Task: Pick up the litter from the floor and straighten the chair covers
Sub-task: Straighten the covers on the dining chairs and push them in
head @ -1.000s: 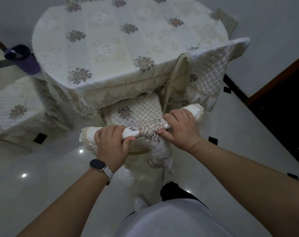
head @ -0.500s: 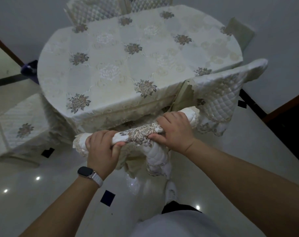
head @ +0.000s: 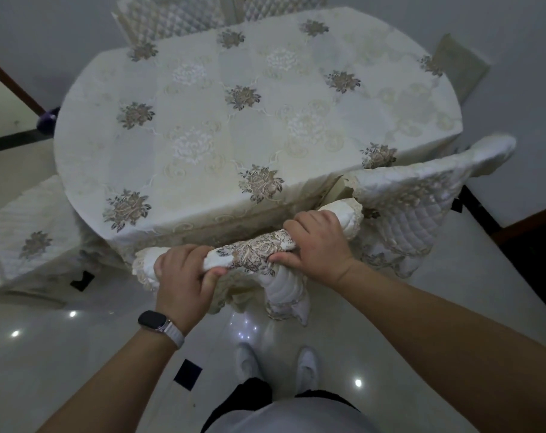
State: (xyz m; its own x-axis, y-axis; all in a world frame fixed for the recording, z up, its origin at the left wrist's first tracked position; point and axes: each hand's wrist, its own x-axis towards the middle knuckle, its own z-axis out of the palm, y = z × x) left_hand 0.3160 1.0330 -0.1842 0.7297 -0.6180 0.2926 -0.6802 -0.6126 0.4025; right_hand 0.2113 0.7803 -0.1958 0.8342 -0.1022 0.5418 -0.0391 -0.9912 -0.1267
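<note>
A chair with a quilted cream cover (head: 253,253) stands pushed in against the table, its back toward me. My left hand (head: 184,273) grips the left part of the covered top rail. My right hand (head: 315,245) grips the right part of the same rail, beside the brown flower embroidery. The seat is hidden under the tablecloth. The cover's lower flap (head: 285,295) hangs bunched below my right hand. No litter shows on the floor.
An oval table (head: 234,126) with a floral cloth fills the middle. A second covered chair (head: 421,195) stands close on the right, a covered seat (head: 25,239) on the left, another chair (head: 178,20) at the far side. The glossy tiled floor (head: 78,354) lies around my feet.
With both hands holding the rail, the chair has slid in under the table and the seat cushion has gone out of sight. My view has shifted closer over the table.
</note>
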